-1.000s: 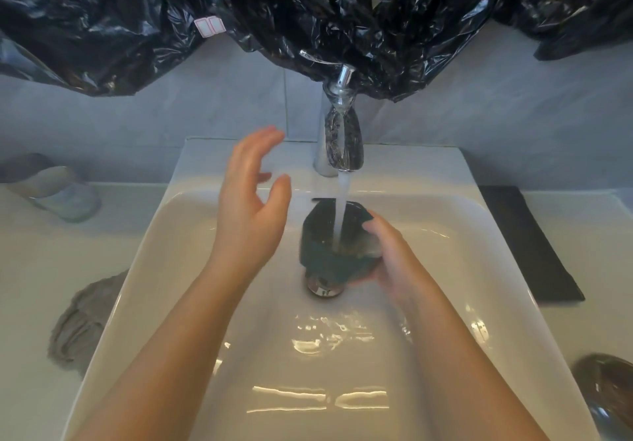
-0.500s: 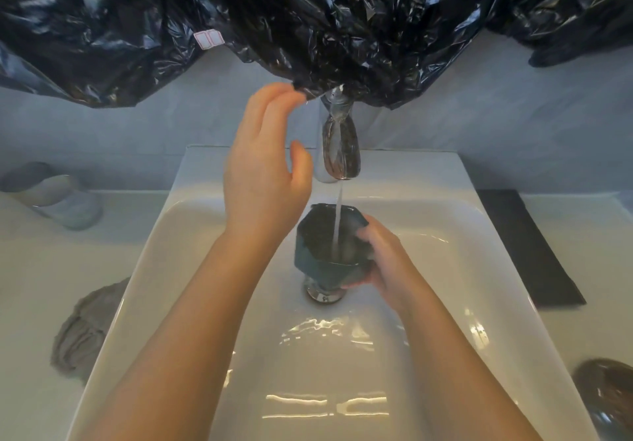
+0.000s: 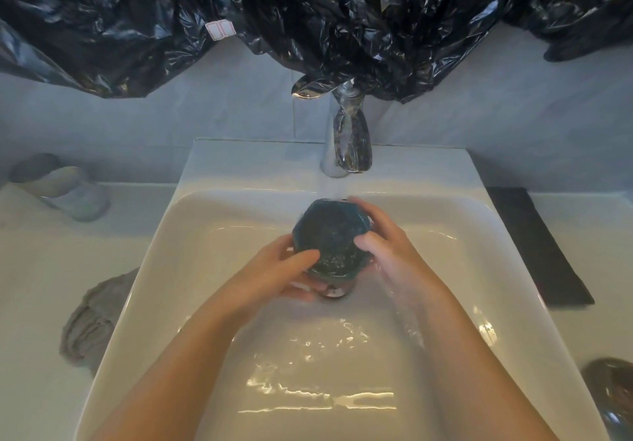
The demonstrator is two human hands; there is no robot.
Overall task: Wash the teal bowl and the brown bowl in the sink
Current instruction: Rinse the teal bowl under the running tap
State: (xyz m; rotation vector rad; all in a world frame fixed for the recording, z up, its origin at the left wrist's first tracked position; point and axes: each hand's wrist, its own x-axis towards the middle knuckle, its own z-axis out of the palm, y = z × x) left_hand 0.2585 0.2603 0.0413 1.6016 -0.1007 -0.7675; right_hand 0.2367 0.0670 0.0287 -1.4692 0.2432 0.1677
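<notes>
- Both hands hold the teal bowl (image 3: 330,238) over the drain (image 3: 334,291) in the sink (image 3: 239,166).
- The left hand (image 3: 274,276) grips its near-left side and the right hand (image 3: 387,245) its right rim.
- It looks wet, so it could slip and strike the basin.
- The brown bowl (image 3: 613,403) sits near right on the table (image 3: 34,303).

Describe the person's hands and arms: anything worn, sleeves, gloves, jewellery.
Both are bare. The left hand and right hand carry no gloves and no visible rings. The left forearm and right forearm show no sleeve, watch or bracelet down to the picture's bottom edge.
</notes>
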